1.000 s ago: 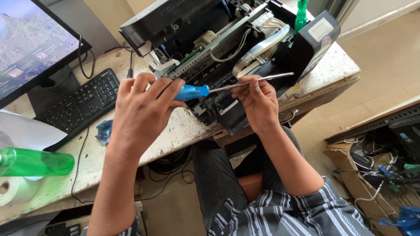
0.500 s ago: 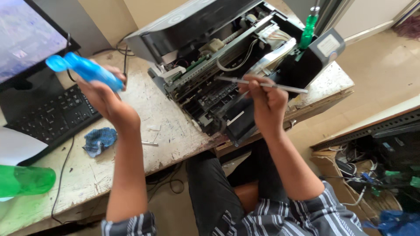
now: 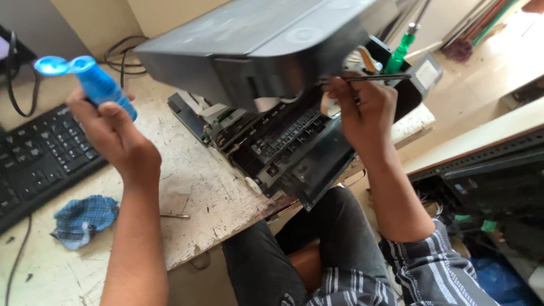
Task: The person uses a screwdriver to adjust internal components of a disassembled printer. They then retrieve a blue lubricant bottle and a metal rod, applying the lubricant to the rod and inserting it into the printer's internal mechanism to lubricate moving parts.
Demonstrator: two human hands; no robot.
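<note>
1. Worn white desk (image 3: 192, 192) across the near left, scratched and stained; black keyboard (image 3: 34, 158) at its far left edge.
2. Opened printer (image 3: 283, 130) at the middle of the desk – grey lid now seen raised higher over the exposed black mechanism than half a second ago, though the camera has also swung.
3. Left hand (image 3: 113, 136) lifted well clear of the printer, over the left of the desk, fingers closed around a blue bottle (image 3: 99, 85). Flip cap now open at the far left end. A second ago held low against the printer beside the other hand; since then carried up and away.
4. Right hand (image 3: 362, 113) kept at the printer's right side, fingers pinched on a thin metal rod (image 3: 368, 78) lying roughly level under the lid edge – position little changed over the second.
5. Blue checked cloth (image 3: 85, 218) crumpled on the near left of the desk, apart from both hands.
6. Green-handled tool (image 3: 399, 54) upright behind the printer, far right.
7. Small metal pin (image 3: 175, 216) on the desk near the front edge.
8. Judged from the shift: bottle out of the work for the moment, rod alone at the mechanism.
</note>
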